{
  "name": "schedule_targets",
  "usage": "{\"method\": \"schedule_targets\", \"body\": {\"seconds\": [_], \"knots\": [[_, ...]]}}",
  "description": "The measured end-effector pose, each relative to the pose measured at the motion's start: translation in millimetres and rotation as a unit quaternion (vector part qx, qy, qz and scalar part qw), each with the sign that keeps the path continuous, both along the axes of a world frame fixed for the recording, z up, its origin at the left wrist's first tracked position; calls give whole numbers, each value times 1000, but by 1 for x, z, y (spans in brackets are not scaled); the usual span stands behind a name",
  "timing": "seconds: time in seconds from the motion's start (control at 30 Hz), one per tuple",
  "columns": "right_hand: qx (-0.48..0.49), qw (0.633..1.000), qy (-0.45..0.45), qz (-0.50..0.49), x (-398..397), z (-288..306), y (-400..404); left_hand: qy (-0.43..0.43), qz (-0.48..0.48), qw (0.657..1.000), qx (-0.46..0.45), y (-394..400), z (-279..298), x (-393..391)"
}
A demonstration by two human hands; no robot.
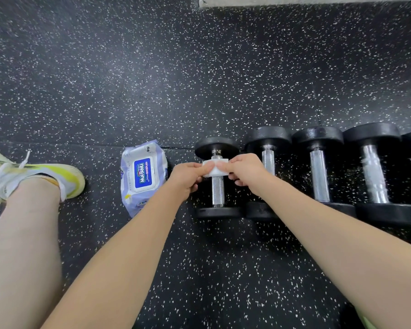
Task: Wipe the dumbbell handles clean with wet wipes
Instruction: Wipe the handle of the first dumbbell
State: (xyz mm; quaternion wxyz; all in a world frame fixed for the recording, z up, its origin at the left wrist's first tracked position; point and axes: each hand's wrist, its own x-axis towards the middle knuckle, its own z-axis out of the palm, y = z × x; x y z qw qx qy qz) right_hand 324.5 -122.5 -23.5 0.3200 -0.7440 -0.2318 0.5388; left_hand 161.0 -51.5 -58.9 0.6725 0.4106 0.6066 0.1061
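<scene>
**Dumbbell handle: stiff steel under a limp wipe**

The dumbbell (217, 179) I'm working on is the leftmost of a row lying on the speckled rubber floor (152, 79), just right of the wet wipe pack (142, 178). My left hand (188, 178) and right hand (243, 173) are close together over the far end of its handle (217, 191), each pinching a side of the folded white wipe (215, 167) that is draped across the bar.

I judge the handle rigid, knurled and grippy, so the wipe should drag rather than slide. The black heads look heavy enough to keep the dumbbell from rolling under light pressure. The wipe is soft, damp and light, and likely to bunch or tear on the knurling. I'd hold it by its edges, wrap it around the bar and stroke toward the near head. The other handles (319, 176) wait alongside.
</scene>
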Motion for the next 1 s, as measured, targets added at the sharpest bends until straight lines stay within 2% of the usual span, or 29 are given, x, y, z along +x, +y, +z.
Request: {"method": "schedule_targets", "body": {"seconds": [0.13,0.27,0.63,1.0], "knots": [[-5,998,0,-58,-4,-3,10,4,60,998,23,1,0,14],[-16,995,47,-85,-7,-1,13,1,92,996,17,1,-1,21],[-51,997,51,15,2,0,-2,42,-116,991,-45,13,12,-6],[-103,977,18,183,10,9,-16,63,-289,953,-71,5,21,-20]]}}
